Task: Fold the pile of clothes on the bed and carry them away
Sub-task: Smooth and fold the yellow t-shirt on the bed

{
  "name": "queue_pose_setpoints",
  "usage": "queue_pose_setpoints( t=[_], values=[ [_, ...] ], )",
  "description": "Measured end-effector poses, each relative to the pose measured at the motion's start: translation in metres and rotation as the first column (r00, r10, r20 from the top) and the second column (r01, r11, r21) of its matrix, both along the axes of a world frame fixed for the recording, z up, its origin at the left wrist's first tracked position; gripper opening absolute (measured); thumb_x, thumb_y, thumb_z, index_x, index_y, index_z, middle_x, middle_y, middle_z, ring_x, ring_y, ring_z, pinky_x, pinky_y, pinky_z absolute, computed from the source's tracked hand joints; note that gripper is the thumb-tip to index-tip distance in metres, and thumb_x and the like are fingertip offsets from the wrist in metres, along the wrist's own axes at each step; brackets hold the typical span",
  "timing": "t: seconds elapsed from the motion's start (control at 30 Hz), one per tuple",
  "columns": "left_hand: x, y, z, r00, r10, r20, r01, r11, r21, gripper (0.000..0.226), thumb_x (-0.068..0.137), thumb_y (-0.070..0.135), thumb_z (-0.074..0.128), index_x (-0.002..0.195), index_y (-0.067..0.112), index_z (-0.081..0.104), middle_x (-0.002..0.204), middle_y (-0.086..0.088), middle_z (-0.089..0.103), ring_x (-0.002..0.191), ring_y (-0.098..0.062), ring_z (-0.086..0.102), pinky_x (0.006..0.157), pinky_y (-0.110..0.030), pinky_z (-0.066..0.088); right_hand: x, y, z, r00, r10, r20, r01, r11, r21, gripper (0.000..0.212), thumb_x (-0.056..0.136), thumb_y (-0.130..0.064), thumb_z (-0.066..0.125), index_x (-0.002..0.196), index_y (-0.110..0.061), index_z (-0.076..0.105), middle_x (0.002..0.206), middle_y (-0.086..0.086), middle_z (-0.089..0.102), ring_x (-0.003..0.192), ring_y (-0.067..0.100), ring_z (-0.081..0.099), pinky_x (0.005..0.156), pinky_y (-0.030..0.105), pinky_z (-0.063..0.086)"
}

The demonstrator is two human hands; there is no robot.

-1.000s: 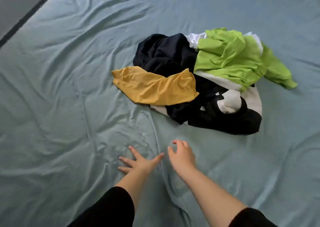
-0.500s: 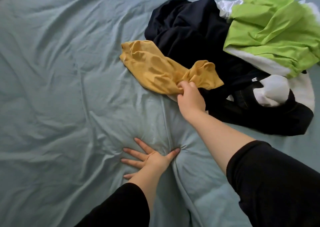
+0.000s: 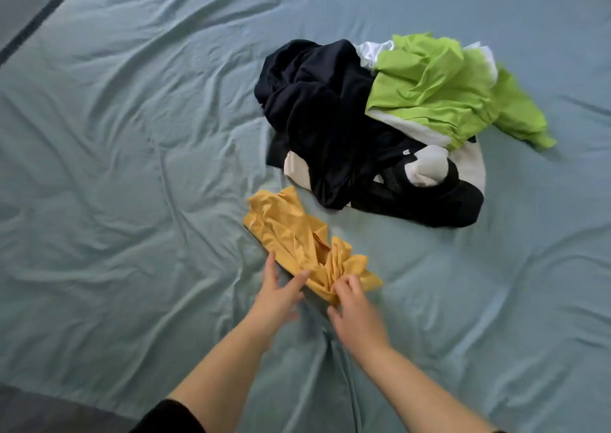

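Observation:
A crumpled yellow garment (image 3: 291,234) lies on the bed, apart from the pile and nearer to me. My right hand (image 3: 355,310) pinches its bunched near end. My left hand (image 3: 277,293) has straight fingers spread, touching the garment's near left edge. The pile (image 3: 330,118) sits farther back on the right: a black garment, a lime green garment (image 3: 439,92), white pieces (image 3: 429,164) and a dark piece (image 3: 439,207) at its front.
The wrinkled pale blue-green sheet (image 3: 132,184) covers the bed. The bed's near edge and grey floor (image 3: 39,409) show at the bottom left. Another edge with a dark strip (image 3: 39,22) runs across the top left corner.
My right hand took hold of the yellow garment and pulled it off the pile toward me. My left hand lifted from pressing the sheet and moved up to the garment.

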State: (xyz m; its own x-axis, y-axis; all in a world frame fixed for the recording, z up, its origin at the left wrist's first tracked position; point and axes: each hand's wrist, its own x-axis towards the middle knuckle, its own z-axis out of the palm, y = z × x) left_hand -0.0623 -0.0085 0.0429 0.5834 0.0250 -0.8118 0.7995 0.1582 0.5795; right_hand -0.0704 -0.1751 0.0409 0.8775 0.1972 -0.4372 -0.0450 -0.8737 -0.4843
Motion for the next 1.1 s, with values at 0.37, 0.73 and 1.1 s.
queue_pose_setpoints(
  t=[0.37, 0.73, 1.1],
  values=[
    [-0.07, -0.067, 0.068, 0.982, 0.16, -0.105, -0.177, 0.966, -0.186, 0.046, 0.081, -0.016, 0.059, 0.122, 0.006, 0.061, 0.101, -0.016, 0.072, 0.09, -0.028, 0.069, 0.071, -0.032, 0.056, -0.107, -0.052, 0.087, 0.699, -0.637, -0.325, 0.709, 0.556, 0.433, 0.019, 0.093, -0.022, 0.061, 0.11, -0.031, 0.059, 0.069, 0.004, 0.071, 0.044, 0.016, 0.058, 0.043, 0.02, 0.045],
    [-0.124, -0.102, 0.121, 0.94, -0.335, 0.059, 0.34, 0.936, -0.088, 0.035, 0.075, -0.004, 0.049, 0.061, 0.024, 0.064, 0.067, -0.007, 0.059, 0.069, -0.023, 0.052, 0.068, -0.036, 0.043, -0.087, -0.077, 0.108, 0.31, -0.389, -0.867, 0.924, 0.339, 0.178, 0.023, 0.086, -0.024, 0.071, 0.1, -0.005, 0.067, 0.087, 0.013, 0.074, 0.079, 0.026, 0.071, 0.069, 0.036, 0.058],
    [-0.125, -0.119, 0.143, 0.99, -0.115, 0.085, 0.13, 0.971, -0.201, 0.048, 0.079, 0.048, 0.071, 0.115, 0.017, 0.065, 0.103, -0.004, 0.075, 0.095, -0.018, 0.072, 0.075, -0.029, 0.058, -0.109, -0.108, 0.154, 0.524, -0.236, -0.819, 0.837, 0.322, 0.443, 0.036, 0.087, -0.02, 0.068, 0.12, -0.005, 0.063, 0.113, 0.015, 0.07, 0.103, 0.026, 0.067, 0.097, 0.041, 0.05]
  ],
)
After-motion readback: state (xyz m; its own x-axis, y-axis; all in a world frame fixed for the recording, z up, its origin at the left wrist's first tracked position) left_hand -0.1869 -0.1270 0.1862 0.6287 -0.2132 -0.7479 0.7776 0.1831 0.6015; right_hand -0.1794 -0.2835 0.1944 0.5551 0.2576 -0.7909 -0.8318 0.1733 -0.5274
